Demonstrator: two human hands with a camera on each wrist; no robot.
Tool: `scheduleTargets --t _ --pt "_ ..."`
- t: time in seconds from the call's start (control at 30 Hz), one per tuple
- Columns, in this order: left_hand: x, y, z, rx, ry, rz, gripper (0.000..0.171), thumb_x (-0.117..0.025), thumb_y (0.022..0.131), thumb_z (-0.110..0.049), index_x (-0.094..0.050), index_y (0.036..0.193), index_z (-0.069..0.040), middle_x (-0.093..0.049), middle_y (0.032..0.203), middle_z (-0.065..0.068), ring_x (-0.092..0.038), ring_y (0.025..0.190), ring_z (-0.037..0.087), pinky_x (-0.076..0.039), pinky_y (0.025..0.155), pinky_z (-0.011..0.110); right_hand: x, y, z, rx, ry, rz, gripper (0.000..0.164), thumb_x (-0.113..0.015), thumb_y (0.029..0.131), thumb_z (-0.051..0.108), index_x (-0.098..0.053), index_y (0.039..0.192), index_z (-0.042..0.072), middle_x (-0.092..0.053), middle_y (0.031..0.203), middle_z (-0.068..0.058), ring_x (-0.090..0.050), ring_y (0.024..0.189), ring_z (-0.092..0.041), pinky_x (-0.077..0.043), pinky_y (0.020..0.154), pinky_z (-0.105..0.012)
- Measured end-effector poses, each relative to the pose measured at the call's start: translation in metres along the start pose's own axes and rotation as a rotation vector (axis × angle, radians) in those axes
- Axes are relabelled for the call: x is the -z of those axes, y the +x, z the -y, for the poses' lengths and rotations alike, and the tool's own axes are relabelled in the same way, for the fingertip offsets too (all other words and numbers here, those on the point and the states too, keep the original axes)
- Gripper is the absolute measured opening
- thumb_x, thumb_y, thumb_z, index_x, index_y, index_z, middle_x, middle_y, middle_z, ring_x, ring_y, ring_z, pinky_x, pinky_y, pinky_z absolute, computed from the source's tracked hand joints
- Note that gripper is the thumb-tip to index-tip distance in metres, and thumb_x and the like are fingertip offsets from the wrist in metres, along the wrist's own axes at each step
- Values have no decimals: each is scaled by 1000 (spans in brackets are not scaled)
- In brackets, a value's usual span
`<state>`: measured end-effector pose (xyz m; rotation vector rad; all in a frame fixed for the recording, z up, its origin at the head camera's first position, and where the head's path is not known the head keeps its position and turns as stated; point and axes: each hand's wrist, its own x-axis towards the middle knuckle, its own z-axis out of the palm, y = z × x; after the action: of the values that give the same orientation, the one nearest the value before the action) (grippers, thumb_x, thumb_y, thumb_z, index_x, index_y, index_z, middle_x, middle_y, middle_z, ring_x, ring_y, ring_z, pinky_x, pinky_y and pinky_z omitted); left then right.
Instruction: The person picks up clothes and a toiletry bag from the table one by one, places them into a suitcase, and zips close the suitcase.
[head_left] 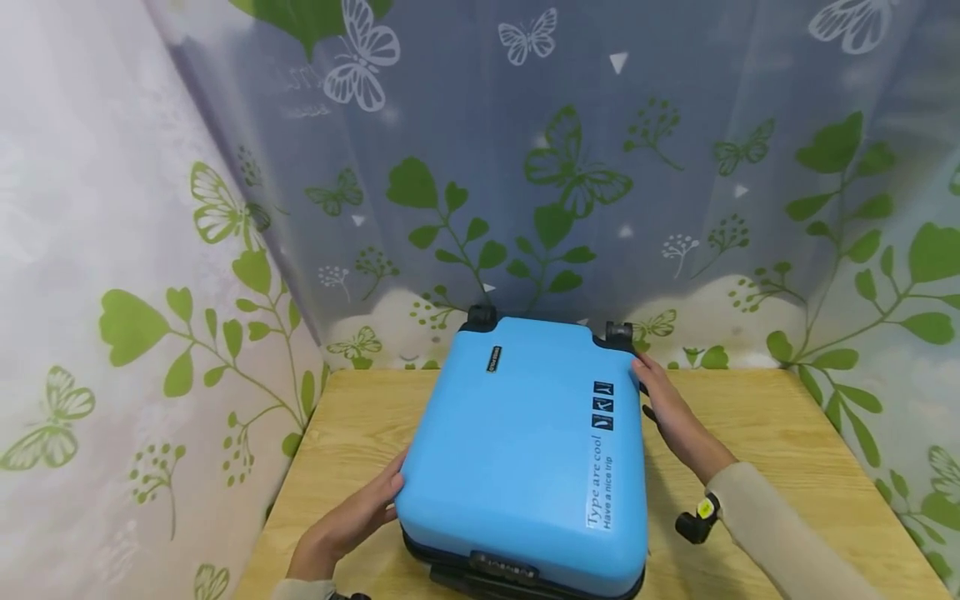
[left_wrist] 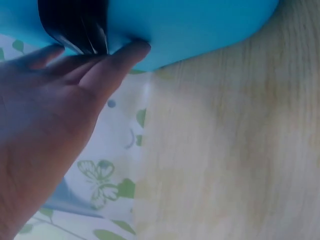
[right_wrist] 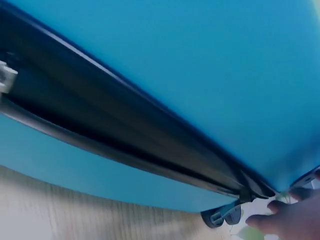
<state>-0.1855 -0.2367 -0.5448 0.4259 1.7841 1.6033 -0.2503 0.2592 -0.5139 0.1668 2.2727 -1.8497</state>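
Observation:
A light-blue hard-shell suitcase point(head_left: 517, 442) lies flat on the wooden table, its wheels toward the back curtain and its combination lock point(head_left: 504, 567) toward me. My left hand point(head_left: 352, 517) touches the left side near the front corner. In the left wrist view, the fingers of this hand point(left_wrist: 55, 100) reach the black middle band point(left_wrist: 75, 25), with one digit against the blue shell. At the far right corner, close to a black wheel point(head_left: 619, 332), my right hand point(head_left: 671, 417) rests against the side. Only fingertips of the right hand point(right_wrist: 290, 217) show in the right wrist view.
The wooden table point(head_left: 720, 425) extends on both sides of the suitcase. Curtains point(head_left: 465, 150) printed with leaves and butterflies hang behind it and at both sides. A small black device with a yellow mark point(head_left: 699, 517) is strapped at the right wrist.

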Motion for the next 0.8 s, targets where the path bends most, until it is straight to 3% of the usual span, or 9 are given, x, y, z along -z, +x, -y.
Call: scheduleTargets --t 0.13,0.27,0.43,0.5,0.63,0.8 --pt "2 -8 11 -39 -11 59 81 -32 117 -56 12 176 -24 14 182 21 -4 166 54 -23 132 67 1 5 -2 -3 -2 20 91 -33 113 66 11 176 16 9 184 -18 1 169 -47 -9 133 -72" --pt "1 -11 18 -41 -17 66 83 -35 116 -57 13 175 -25 16 182 20 1 167 54 -20 133 67 0 7 -7 18 -15 35 92 -34 113 67 14 175 18 10 183 -19 2 170 -45 -10 133 -73" --pt "-4 -14 25 -24 -55 21 84 -36 116 -57 12 176 -24 16 182 21 1 166 55 -19 132 69 1 8 -12 25 -34 57 97 -35 111 72 13 175 19 7 184 -17 0 170 -46 -11 132 -74" --pt "-7 -14 31 -40 -76 12 86 -39 116 -55 13 176 -21 14 182 21 1 167 53 -23 134 61 2 9 -14 28 -31 70 96 -35 111 72 13 175 20 8 184 -17 0 170 -47 -12 132 -74" --pt "-13 -13 39 -73 -111 -15 92 -48 115 -48 12 175 -15 12 182 21 6 167 49 -16 134 56 4 10 -18 32 -9 92 95 -34 112 70 14 175 18 10 183 -18 1 169 -48 -13 132 -74" --pt "-21 -9 42 -54 -149 -83 93 -53 113 -46 10 176 -16 10 183 20 6 168 48 -3 133 67 3 8 -19 13 -18 103 95 -31 111 72 12 176 17 12 184 -16 4 169 -48 -11 132 -74"
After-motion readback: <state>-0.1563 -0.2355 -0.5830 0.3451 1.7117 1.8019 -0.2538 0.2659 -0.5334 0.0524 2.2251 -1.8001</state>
